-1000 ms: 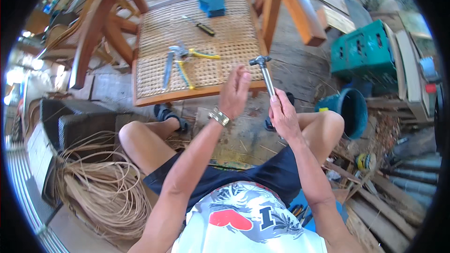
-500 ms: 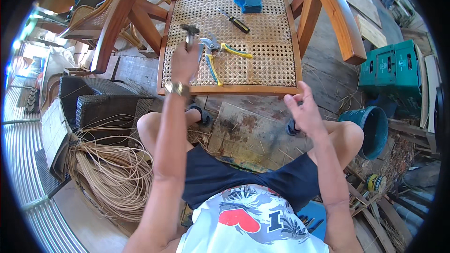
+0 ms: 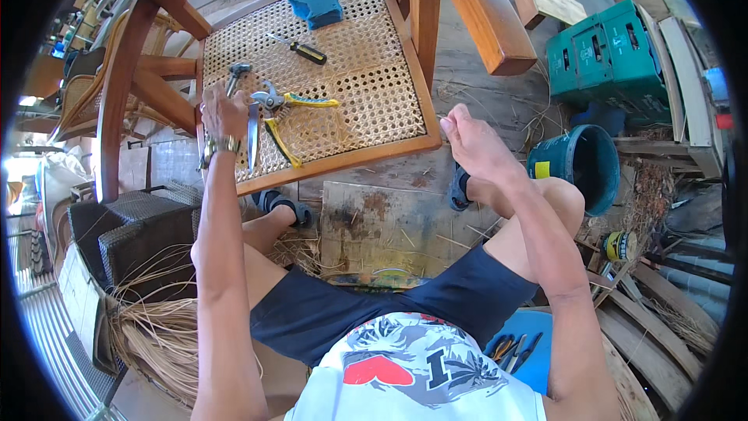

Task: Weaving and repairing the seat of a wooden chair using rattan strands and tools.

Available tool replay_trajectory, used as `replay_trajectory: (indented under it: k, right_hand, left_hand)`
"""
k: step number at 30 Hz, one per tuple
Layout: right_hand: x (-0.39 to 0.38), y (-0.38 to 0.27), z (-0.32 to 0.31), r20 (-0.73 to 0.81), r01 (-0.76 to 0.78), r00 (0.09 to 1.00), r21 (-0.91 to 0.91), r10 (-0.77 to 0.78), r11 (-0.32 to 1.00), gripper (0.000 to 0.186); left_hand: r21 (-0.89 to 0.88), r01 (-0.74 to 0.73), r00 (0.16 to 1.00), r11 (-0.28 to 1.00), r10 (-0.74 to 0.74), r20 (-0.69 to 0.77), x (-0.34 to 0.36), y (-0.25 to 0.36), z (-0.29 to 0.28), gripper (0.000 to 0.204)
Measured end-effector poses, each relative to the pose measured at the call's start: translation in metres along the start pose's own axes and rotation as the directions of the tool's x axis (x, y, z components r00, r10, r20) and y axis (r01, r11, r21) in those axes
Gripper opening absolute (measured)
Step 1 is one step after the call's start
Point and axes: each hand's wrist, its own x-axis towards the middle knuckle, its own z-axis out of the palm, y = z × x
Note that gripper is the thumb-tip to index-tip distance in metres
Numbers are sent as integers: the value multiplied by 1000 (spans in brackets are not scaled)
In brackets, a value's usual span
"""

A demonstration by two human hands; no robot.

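Note:
A wooden armchair with a woven cane seat [image 3: 358,70] stands in front of me. My left hand [image 3: 224,111] is at the seat's left side, wrapped round the handle of a small hammer [image 3: 239,69] whose metal head shows beyond the fingers. Beside that hand lies a knife [image 3: 253,136] with a bare blade. Yellow-handled pruning shears [image 3: 272,100] rest open on the cane, with a black and yellow screwdriver [image 3: 308,52] and a folded blue cloth [image 3: 315,5] farther back. My right hand [image 3: 477,143] is raised just off the seat's front right corner, fingers curled together; anything inside them is hidden.
To the right are green crates [image 3: 596,54], a dark green bucket [image 3: 580,168] and a small yellow can [image 3: 618,246]. A bundle of cane strands [image 3: 156,335] lies at the left, near dark woven furniture [image 3: 144,238]. A blue tray [image 3: 538,347] with tools sits beside my right thigh.
My view has turned, so the chair appears shifted left and tilted. My left hand has lowered the hammer to the seat's left side. The fingers of my right hand have drawn together.

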Motion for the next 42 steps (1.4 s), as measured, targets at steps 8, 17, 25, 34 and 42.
replay_trajectory:
  k: [8, 17, 25, 34, 42]
  right_hand:
    - [4, -14, 13, -237, 177, 931, -372, -278, 911, 22]
    - [-31, -14, 30, -12, 489, 859, -282, -512, 826, 24]
    - [-30, -12, 6, 187, 484, 855, 49, -484, 873, 42]
    - [-15, -11, 21, -30, 603, 789, -153, -614, 783, 46]
    - [-14, -22, 26, -207, 673, 691, -163, -692, 721, 51]
  left_hand:
    - [-811, 375, 815, 450, 257, 519, -164, 161, -87, 50]
    - [-597, 783, 528, 175, 321, 786, -225, 219, -83, 33]
    - [-650, 686, 588, 327, 277, 760, -219, 209, -81, 27]
    - [-359, 929, 367, -92, 359, 858, -216, 201, -93, 61]
    - [-267, 943, 329, -196, 450, 830, -216, 197, -91, 41]
